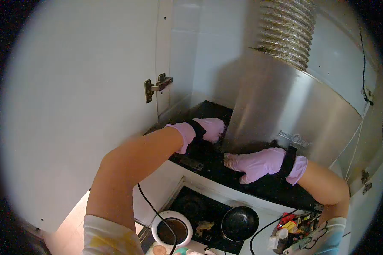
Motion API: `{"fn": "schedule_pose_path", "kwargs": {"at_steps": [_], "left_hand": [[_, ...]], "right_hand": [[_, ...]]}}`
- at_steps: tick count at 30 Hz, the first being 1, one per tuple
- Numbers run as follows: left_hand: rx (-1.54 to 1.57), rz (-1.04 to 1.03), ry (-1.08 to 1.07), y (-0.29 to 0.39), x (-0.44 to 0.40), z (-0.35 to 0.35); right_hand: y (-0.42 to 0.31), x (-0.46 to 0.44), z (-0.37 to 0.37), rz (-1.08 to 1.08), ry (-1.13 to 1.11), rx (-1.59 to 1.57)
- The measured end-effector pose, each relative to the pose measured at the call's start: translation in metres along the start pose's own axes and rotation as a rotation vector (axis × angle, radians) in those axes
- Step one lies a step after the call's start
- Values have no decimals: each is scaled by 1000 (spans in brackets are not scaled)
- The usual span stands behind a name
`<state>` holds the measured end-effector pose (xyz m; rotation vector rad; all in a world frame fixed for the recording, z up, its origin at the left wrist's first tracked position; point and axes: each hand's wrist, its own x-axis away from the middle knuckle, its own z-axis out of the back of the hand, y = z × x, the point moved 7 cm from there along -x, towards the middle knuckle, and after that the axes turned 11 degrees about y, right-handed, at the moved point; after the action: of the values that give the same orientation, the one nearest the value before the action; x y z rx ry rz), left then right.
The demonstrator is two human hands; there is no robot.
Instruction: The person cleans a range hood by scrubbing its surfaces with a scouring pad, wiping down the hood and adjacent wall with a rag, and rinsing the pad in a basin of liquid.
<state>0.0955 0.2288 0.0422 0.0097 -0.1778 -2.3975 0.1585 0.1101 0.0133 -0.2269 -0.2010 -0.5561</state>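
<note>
While the black hood (pixel 212 163) lay beneath the left hand (pixel 210 129) and right hand (pixel 259 165), beside its steel cover (pixel 289 106), either grip's closure could not be told.

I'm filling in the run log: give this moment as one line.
left hand: gloved, beside metal housing | right hand: gloved, over black hood base | frying pan: on stove

Cabinet door (pixel 81 106): white, filling our 9 o'clock.
Hinge (pixel 157 86): metal, near our 11 o'clock.
Cooktop (pixel 191 199): black, at our 6 o'clock.
Frying pan (pixel 241 223): dark, on the cooktop, towards our 5 o'clock.
Round pot (pixel 172 214): white-rimmed; we see it at 9 o'clock from the pan.
Hanging cord (pixel 363 63): black, at our 2 o'clock.
</note>
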Motion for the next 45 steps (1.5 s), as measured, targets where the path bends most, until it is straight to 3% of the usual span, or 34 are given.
{"fn": "schedule_pose_path", "kwargs": {"at_steps": [2,4,8,14,17,18,19,20,21,23,26,29,30,32,35,36,38,40,45], "left_hand": [[-27,-38,96,3,-1,6],[37,51,228,-7,-16,10],[129,-30,153,-59,-107,-43],[151,-124,201,-40,-111,-10],[147,-143,282,-36,-115,4],[152,-145,329,-37,-117,8],[147,-158,516,-37,-117,18],[239,-235,467,-53,-178,-8],[248,-237,466,-50,-173,-2],[197,-119,377,-48,-154,13],[216,-105,421,-58,-172,14],[100,-38,513,-64,-196,10],[103,-40,516,-63,-198,12],[242,13,502,-66,-203,15],[149,-46,491,-68,-224,12],[152,-52,490,-70,-233,6],[212,-108,774,-71,-236,16],[234,-110,740,-66,-212,23],[216,-138,603,-63,-188,18]], "right_hand": [[-5,0,4,9,24,68],[-8,2,8,12,47,138],[0,1,-7,54,42,107],[-7,1,4,29,101,31],[-8,-6,0,-44,-39,140],[-11,-6,4,-7,35,222],[-13,-6,7,11,68,261],[-15,-5,10,28,102,301],[-14,-4,10,-8,84,234],[-8,-5,6,-44,59,170],[-4,-8,4,-26,97,-9],[-18,-6,19,-20,99,99],[-26,-8,24,29,32,272],[-28,-11,24,74,-34,446],[-17,-11,15,-50,79,196],[-14,-8,10,-82,101,-78],[-15,-9,10,-118,128,-350],[-18,-15,11,-62,53,110],[-6,-14,-2,-140,122,-97]]}}
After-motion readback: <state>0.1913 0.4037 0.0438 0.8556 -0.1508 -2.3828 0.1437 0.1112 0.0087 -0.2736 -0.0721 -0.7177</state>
